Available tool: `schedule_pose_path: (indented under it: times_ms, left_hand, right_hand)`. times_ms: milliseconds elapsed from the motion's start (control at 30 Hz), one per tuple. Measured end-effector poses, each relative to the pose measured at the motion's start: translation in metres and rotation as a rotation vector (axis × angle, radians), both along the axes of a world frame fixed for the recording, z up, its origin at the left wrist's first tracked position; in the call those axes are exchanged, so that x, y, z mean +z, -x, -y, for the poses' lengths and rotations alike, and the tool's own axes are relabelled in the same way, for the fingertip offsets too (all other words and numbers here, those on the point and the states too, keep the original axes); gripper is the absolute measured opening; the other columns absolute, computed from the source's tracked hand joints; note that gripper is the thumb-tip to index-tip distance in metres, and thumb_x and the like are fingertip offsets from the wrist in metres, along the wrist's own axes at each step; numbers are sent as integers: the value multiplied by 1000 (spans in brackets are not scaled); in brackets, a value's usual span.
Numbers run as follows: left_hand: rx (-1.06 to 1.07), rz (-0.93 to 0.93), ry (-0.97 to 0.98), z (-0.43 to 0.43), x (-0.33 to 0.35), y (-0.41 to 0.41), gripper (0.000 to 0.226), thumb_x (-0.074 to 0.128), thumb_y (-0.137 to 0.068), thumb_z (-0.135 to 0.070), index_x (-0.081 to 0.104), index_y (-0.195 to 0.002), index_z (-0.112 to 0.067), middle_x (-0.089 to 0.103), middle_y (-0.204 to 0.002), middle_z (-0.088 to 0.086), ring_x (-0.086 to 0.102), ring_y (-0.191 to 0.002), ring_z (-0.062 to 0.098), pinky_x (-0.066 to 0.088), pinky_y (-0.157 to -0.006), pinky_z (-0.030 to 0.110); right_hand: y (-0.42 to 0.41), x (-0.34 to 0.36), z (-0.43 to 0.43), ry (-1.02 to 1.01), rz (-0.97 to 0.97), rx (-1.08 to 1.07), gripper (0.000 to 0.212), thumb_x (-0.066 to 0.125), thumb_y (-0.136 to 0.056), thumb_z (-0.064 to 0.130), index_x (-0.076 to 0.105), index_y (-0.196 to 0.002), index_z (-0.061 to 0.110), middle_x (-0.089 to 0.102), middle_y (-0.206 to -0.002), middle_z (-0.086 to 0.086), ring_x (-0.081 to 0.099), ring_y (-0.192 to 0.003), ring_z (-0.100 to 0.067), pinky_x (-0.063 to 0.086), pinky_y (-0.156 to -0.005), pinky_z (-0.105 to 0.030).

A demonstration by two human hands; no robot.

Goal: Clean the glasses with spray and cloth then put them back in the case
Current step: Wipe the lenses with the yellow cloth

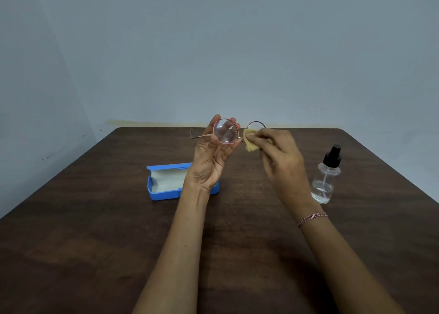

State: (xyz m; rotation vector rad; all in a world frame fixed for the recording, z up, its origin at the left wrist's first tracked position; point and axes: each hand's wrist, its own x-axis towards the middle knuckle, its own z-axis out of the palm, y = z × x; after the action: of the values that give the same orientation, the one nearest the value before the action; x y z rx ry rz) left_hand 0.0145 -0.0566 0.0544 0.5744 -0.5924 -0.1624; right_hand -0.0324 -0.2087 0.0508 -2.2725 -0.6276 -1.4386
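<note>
I have the glasses [225, 131] up in the air, above and just beyond the right end of the blue case [164, 190], which lies open on the desk [95, 218]. The left hand [211, 154] pinches the rim of 1 lens between thumb and fingertips. The right hand [280, 157] is closed on the yellow cloth [250, 142], pressing it to the other lens, which is mostly hidden behind it. The spray bottle [324, 183] stands well to the right of the case.

My worry is the thin wire frame. With 1 lens clamped and the other rubbed, a hard wipe could twist the bridge. The left fingertips sit behind the glass they hold, so they may smear it. If the pinch loosens, the glasses would likely drop onto the desk beside the case.

The long axis of the frame runs parallel to the long side of the case, with the lenses facing me. 1 temple sticks out past the left hand, over the case; I cannot see the other.
</note>
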Motion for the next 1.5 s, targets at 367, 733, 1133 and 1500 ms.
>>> schedule_pose_path:
  times_ms: [367, 733, 1133, 1500]
  left_hand:
    - [-5, 35, -79, -1, 2, 5, 55, 93, -42, -34, 76, -93, -24, 72, -102, 5, 68, -98, 17, 58, -69, 26]
    - [-7, 27, -113, -8, 1, 0, 53, 86, -56, -36, 72, -105, -22, 70, -109, 8, 66, -103, 20, 58, -71, 27]
    - [-33, 16, -291, 30, -11, 2, 52, 88, -58, -29, 72, -106, -18, 69, -112, 1, 65, -105, 16, 54, -86, 30]
    - [-29, 30, -324, 28, -9, 4, 47, 82, -60, -35, 72, -106, -29, 69, -113, -5, 67, -101, 16, 58, -74, 32]
  right_hand:
    - [-6, 1, -1, 21, 46, 47, 39, 59, -84, -9, 59, -123, -2, 58, -125, -13, 48, -119, -23, 36, -108, -26]
    - [-7, 10, 9, -702, -452, 488, 24, 59, -90, 4, 64, -111, 13, 68, -103, 7, 63, -100, -6, 50, -85, -22]
    - [-7, 8, -5, -1069, -425, 620, 25, 57, -88, -2, 62, -112, 2, 72, -94, 11, 66, -100, -9, 50, -92, -22]
    - [0, 10, -9, -1053, -361, 499, 20, 65, -83, 1, 67, -98, 14, 70, -93, 5, 67, -90, -5, 52, -82, -18]
